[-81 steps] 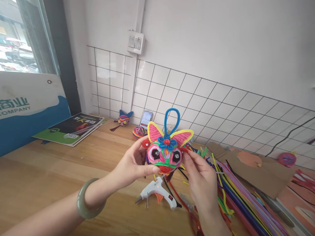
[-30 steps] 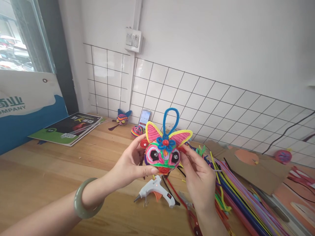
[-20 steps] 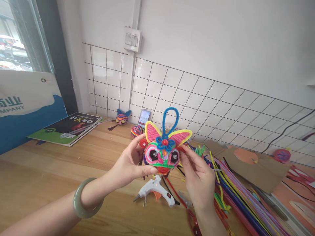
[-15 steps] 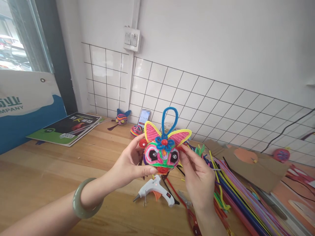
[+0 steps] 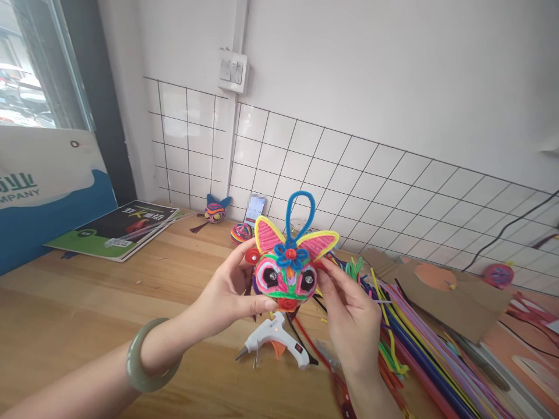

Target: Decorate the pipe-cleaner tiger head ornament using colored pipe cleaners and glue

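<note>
Between my two hands, above the table, is a colourful pipe-cleaner animal head (image 5: pixel 286 282) with its face toward me. It has pink ears edged in yellow, black eyes with shiny centres, a blue flower on the forehead and a tall blue loop on top. My left hand (image 5: pixel 238 282) grips its left side, thumb along the lower edge; a green bangle (image 5: pixel 151 355) circles that wrist. The fingers of my right hand (image 5: pixel 351 308) pinch its right side, partly hidden behind it. Below the head, a white glue gun (image 5: pixel 279 337) lies on the table, nozzle pointing left.
Pipe cleaners (image 5: pixel 428 337) in many colours spread over the right side, near brown cardboard (image 5: pixel 437 297). Red-handled scissors (image 5: pixel 340 390) lie partly under my right forearm. Behind are a phone (image 5: pixel 255 209), a striped ball (image 5: pixel 241 233) and a second animal head (image 5: pixel 215 209). A booklet (image 5: pixel 117 230) lies left.
Almost nothing differs. Both hands still hold the animal head, which sits a few pixels lower and further left, along with a slight shift of the whole view.
</note>
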Demonstrator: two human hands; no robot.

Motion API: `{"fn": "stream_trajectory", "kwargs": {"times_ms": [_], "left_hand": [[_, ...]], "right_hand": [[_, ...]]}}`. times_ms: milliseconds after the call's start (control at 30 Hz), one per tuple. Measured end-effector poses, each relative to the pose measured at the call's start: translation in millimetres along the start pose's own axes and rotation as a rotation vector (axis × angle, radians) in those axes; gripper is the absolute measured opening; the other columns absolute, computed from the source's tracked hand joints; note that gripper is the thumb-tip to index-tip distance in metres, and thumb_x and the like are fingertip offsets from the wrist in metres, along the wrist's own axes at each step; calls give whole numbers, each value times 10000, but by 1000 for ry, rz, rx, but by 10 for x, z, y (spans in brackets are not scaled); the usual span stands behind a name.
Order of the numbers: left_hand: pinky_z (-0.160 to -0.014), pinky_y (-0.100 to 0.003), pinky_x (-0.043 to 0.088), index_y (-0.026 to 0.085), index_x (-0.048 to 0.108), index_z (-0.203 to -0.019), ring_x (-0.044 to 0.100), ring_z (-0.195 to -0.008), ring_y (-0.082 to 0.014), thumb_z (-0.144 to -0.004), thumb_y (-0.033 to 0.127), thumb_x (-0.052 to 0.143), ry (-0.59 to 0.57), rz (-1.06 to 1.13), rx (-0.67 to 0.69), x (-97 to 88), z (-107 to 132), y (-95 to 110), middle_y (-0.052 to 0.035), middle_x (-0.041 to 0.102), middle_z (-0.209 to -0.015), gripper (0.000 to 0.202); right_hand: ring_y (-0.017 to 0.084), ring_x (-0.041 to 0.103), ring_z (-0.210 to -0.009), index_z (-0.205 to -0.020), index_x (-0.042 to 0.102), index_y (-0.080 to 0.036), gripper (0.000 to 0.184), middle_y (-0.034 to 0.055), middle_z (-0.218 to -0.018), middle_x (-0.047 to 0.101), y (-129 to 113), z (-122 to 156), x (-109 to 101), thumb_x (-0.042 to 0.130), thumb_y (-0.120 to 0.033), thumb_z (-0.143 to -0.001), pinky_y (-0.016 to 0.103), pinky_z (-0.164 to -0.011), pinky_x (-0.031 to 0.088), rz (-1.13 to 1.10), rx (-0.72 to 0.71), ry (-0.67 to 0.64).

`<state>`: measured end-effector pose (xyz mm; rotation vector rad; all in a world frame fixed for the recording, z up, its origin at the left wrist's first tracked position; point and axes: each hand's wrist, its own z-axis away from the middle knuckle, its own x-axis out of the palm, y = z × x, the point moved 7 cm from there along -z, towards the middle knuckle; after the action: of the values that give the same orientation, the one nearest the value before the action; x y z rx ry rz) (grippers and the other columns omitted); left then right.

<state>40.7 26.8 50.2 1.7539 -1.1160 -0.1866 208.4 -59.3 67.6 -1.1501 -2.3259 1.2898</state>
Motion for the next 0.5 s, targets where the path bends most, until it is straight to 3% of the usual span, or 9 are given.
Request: {"fn": "stream_trajectory", "kwargs": {"times_ms": [133, 300, 500], "left_hand": [[-488, -204, 556, 316, 410, -1346, 703, -818, -223, -664, 125, 810, -3, -10, -31, 10, -4, -9, -60, 696, -1069, 813], [-567, -215, 578, 308, 436, -1324, 701, -841, -205, -662, 96, 805, -16, 13, 26, 25, -13, 23, -60, 682, -1109, 787], [-555, -214, 573, 302, 420, -1329, 698, -869, -219, -666, 113, 808, -14, 0, -3, 16, -11, 1, -71, 672, -1143, 791]], "right_hand": [[264, 706, -988, -1008, 760, -253, 237, 58, -1060, 754, -13, 2, 5, 662, -373, -829, 418, -867, 582, 2, -13, -3], [256, 710, -977, -1005, 760, -264, 229, 49, -1049, 758, -25, -3, 14, 661, -370, -829, 402, -855, 591, -2, -11, -6], [257, 707, -988, -1002, 761, -261, 227, 54, -1063, 754, -37, 7, 18, 654, -367, -833, 409, -868, 586, -6, -13, -5]]}}
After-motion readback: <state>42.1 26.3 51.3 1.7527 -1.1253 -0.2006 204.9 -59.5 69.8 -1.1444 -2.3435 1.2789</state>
